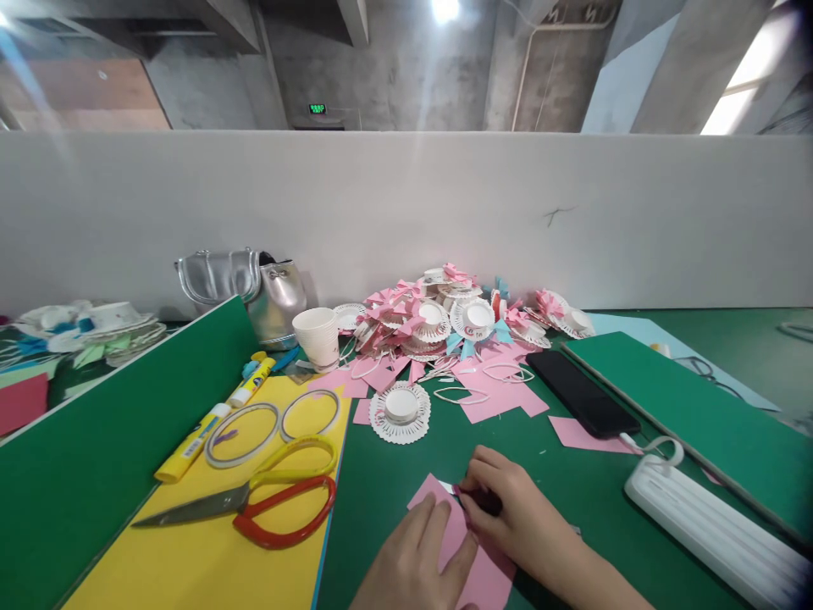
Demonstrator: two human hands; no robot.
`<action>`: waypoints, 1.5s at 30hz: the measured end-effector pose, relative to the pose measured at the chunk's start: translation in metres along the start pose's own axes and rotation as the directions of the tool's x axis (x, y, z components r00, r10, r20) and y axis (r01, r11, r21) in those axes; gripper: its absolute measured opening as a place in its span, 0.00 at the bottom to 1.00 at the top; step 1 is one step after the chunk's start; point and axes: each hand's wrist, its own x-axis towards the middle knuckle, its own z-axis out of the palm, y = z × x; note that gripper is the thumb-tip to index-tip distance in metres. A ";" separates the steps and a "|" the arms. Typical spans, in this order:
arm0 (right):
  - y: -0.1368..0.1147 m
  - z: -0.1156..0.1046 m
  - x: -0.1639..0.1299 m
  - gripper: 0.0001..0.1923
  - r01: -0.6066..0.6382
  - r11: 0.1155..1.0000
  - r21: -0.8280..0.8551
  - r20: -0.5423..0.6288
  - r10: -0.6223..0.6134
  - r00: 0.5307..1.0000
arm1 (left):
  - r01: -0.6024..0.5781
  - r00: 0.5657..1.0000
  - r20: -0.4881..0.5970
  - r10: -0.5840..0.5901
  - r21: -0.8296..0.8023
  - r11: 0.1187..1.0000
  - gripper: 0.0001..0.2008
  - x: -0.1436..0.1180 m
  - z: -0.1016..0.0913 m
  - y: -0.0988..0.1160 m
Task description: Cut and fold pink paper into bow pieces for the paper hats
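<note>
Pink paper point(461, 542) lay flat on the green desk point(381, 500), pressed by the open left hand point(416, 559); the right hand point(508, 508) pinched its edge. Many finished paper hats point(457, 318) were piled behind, so this piece seemed hardly begun.

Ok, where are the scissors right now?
The scissors lie on the yellow sheet, left of both hands, just below two tape rings and a glue stick.

Pink paper sheet point(470, 551): flat, angled, lying on green tabletop point(572, 500) near front edge; pinned under left hand point(412, 563), its upper corner pinched by right hand point(508, 508).
</note>
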 end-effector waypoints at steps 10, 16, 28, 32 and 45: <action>0.000 0.001 0.012 0.09 0.074 0.996 0.052 0.024 -0.076 0.997 | 0.004 0.997 -0.073 -0.003 0.013 1.000 0.17 0.001 0.000 0.000; 0.000 0.001 0.009 0.08 0.065 0.997 0.042 0.007 -0.065 0.998 | 0.004 1.000 0.014 -0.004 -0.005 1.000 0.22 0.005 -0.005 -0.005; -0.001 -0.001 0.008 0.09 0.035 0.999 0.016 -0.005 -0.035 0.999 | -0.019 1.000 0.007 0.018 0.080 0.997 0.18 0.005 -0.004 -0.006; -0.001 -0.004 0.009 0.09 0.028 1.000 0.004 -0.010 -0.028 1.000 | -0.025 0.999 0.028 0.024 0.055 0.998 0.24 0.006 -0.005 -0.007; 0.003 -0.001 0.005 0.09 0.056 0.998 -0.013 -0.030 -0.056 0.998 | 0.019 0.999 -0.036 -0.015 0.118 0.993 0.17 -0.002 0.000 -0.009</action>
